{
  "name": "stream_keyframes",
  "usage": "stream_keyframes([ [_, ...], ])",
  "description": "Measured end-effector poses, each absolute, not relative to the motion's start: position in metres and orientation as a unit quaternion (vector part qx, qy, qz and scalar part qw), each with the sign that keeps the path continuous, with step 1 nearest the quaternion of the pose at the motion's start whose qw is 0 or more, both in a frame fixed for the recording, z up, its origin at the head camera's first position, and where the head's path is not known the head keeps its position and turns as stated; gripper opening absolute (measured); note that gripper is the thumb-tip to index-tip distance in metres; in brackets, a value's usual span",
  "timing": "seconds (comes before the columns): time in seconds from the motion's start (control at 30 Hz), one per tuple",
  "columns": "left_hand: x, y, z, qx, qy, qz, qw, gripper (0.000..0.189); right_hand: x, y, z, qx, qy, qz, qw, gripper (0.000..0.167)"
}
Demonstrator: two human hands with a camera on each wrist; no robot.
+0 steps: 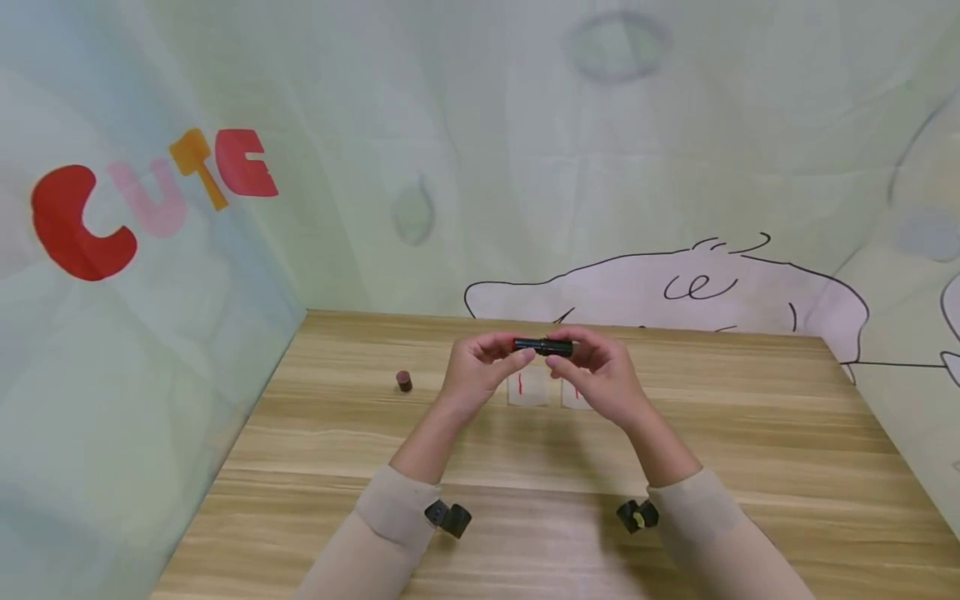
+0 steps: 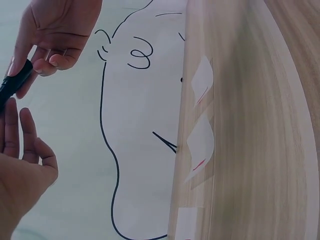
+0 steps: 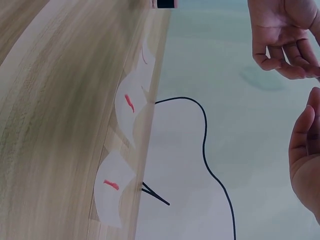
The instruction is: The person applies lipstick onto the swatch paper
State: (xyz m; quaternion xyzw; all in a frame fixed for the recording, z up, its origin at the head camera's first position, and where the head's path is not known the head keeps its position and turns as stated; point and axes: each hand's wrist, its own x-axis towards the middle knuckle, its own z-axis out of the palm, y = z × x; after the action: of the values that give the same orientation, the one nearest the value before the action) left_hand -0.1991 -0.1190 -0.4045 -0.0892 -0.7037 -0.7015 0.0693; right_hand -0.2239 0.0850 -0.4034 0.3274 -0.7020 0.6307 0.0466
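Both hands are raised over the far part of the table, holding a black lipstick [image 1: 543,346] level between them. My left hand [image 1: 474,367] pinches its left end, where a bit of red shows. On the other end, the right hand [image 1: 600,371] grips with thumb and fingers. The left wrist view shows the dark tube [image 2: 16,80] at the frame's edge, and it lies outside the right wrist view. Beneath the hands lie white paper pieces [image 1: 528,390] with short red strokes. The right hand partly covers another paper [image 1: 574,395].
A short dark cylinder [image 1: 404,381] with a maroon top stands left of the hands on the wood-grain table [image 1: 337,467]. Another marked paper [image 3: 145,60] shows in the right wrist view. A printed cloth backdrop [image 1: 360,167] rises behind the table and along its left side.
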Motion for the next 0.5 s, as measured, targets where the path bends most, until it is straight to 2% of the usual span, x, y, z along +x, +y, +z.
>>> stream_keyframes([
  [0.5,-0.1905,-0.1231,-0.4029,-0.081,-0.699,-0.706,0.073,0.02,-0.2177,0.0758,-0.4013,0.327,-0.72,0.607,0.076,0.029],
])
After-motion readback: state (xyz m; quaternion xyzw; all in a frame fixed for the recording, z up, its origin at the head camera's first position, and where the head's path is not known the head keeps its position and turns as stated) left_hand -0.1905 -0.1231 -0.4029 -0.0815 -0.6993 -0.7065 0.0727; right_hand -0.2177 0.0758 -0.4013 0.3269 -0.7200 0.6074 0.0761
